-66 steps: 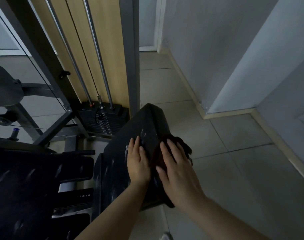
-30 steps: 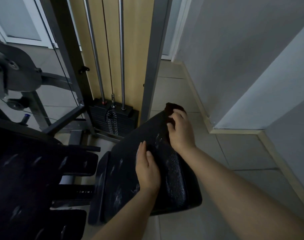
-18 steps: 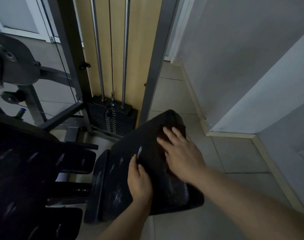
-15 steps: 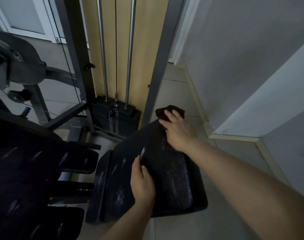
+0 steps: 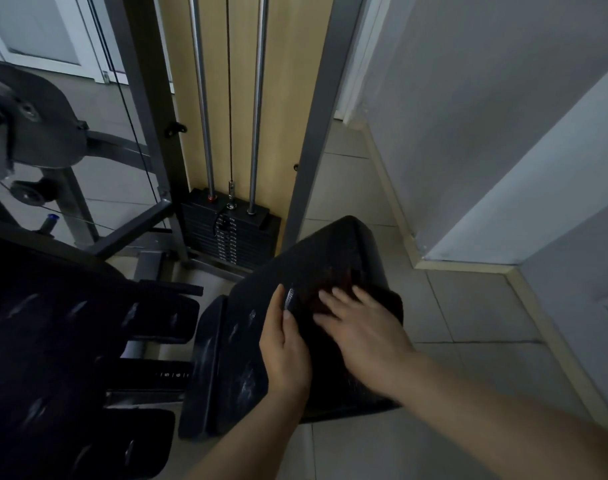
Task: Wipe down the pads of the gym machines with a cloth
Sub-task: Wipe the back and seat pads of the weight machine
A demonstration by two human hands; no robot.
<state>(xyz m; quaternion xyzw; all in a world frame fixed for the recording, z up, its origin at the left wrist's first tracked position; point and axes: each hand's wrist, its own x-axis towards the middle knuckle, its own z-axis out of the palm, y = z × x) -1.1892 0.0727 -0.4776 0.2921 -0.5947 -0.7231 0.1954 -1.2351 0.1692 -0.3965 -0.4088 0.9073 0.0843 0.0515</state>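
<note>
Mid-wipe on black padded vinyl seat cushion [image 5: 297,327] of cable machine, tilted, far end raised toward grey steel upright [image 5: 316,133]. Dark brownish soft cloth [image 5: 333,289] lying flat on cushion's upper face, mostly under right hand [image 5: 361,330]; fingers spread apart, palm pressing down, not clamped on anything. Left hand [image 5: 285,344] flat on cushion just beside, fingers together, thumb along edge, bracing. Cloth likely light, limp, bunches easily: best driven by open-palm pressure, not pinch. Edge hanging off cushion's right side could slip over. Cushion looks firm foam under grained, slightly glossy vinyl, rounded corners; whitish scuffs on left side panel. Probably low friction when damp, so cloth slides well but hand may skid. Second black pad [image 5: 70,323] at left with similar scuffs, likely next. Behind: black stacked weight plates [image 5: 226,237], two chrome guide rods [image 5: 200,98], thin cable, pale wood backing panel. Grey tiled floor [image 5: 468,306].
</note>
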